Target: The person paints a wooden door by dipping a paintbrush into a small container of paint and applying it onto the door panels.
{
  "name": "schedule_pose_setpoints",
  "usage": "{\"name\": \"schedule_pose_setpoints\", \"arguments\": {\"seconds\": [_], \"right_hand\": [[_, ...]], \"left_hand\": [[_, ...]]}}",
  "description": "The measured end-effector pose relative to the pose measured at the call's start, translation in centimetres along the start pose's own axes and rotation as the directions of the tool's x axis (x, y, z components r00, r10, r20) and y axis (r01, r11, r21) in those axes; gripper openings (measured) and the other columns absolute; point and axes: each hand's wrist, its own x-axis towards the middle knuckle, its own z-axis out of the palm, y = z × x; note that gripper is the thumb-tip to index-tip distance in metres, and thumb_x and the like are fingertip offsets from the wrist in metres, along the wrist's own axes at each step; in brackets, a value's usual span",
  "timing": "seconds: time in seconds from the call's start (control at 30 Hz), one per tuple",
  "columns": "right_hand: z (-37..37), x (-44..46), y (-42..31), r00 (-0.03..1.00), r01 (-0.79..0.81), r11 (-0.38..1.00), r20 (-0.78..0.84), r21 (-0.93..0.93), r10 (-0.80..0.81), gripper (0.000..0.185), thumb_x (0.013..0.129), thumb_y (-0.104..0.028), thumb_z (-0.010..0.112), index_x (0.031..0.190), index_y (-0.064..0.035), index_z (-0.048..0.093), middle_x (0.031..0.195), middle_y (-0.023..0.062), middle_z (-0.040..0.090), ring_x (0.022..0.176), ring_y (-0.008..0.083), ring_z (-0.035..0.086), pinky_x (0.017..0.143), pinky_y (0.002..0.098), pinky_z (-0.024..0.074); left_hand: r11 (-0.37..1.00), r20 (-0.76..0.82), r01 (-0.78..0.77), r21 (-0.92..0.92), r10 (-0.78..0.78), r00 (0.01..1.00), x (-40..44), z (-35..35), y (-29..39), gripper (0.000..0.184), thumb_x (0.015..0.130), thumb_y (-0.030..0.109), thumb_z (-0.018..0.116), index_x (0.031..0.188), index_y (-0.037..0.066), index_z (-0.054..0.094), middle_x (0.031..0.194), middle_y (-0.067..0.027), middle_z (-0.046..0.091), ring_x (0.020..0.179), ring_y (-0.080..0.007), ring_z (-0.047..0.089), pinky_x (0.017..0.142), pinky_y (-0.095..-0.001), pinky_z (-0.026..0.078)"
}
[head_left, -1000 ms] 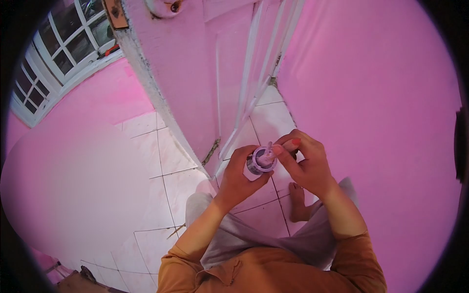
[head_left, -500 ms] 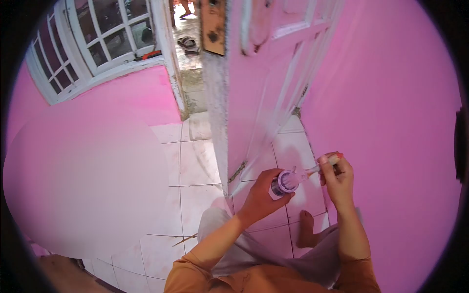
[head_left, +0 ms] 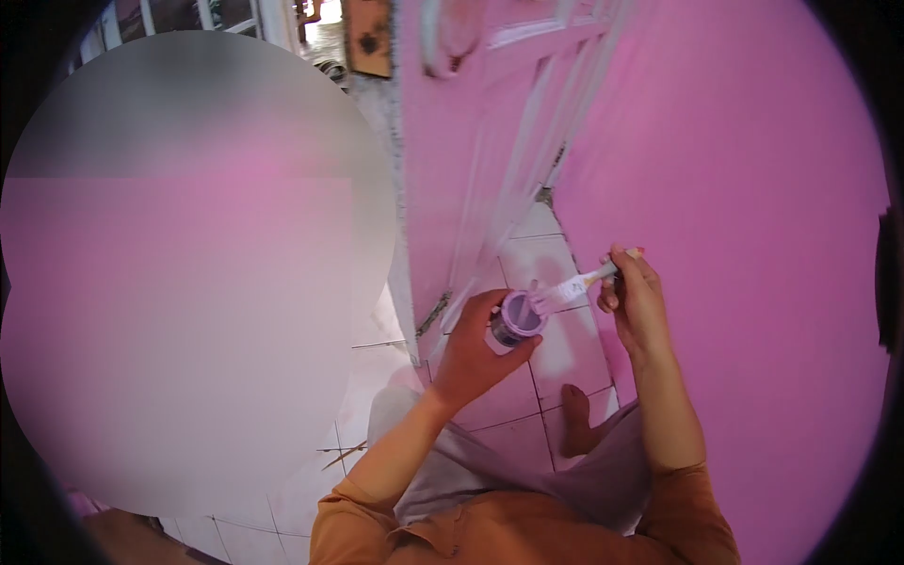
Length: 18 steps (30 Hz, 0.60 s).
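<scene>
My left hand is wrapped round a small paint can, with its open top tilted towards me. Pale lilac paint coats the rim and the inside. In my right hand is a paintbrush, gripped by its handle between thumb and fingers. The white, paint-coated bristles lie at the right side of the can's rim and seem to touch it. A short thin piece sticks up at the far rim; I cannot make out what it is.
A pink panelled door stands ajar ahead of the can. The pink wall rises close on my right. My bare foot rests on the tiled floor. A thin stick lies left of my knee. A large blurred patch hides the left side.
The brush has drawn back from inside the can to its rim, and my right hand has risen. Both hands and the can sit higher and further left as the view shifts. The blurred patch has grown.
</scene>
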Motion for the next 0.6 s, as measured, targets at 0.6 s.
{"name": "schedule_pose_setpoints", "arguments": {"seconds": [0.6], "right_hand": [[-5.4,7.0,0.2,0.969,-0.245,0.931,0.072,0.269,0.235,0.024,0.1,-0.03,0.062,0.085,-0.0116,0.057,0.065,0.0022,0.06,0.045,0.011,0.047,0.047,0.0273,0.0378]], "left_hand": [[0.984,0.012,0.173,0.041,-0.174,0.985,5.0,6.0,-1.2,0.06,0.075,0.015,0.087,0.126,0.004,0.057,0.116,-0.011,0.065,0.105,-0.0209,0.063,0.093,-0.0346,0.049]]}}
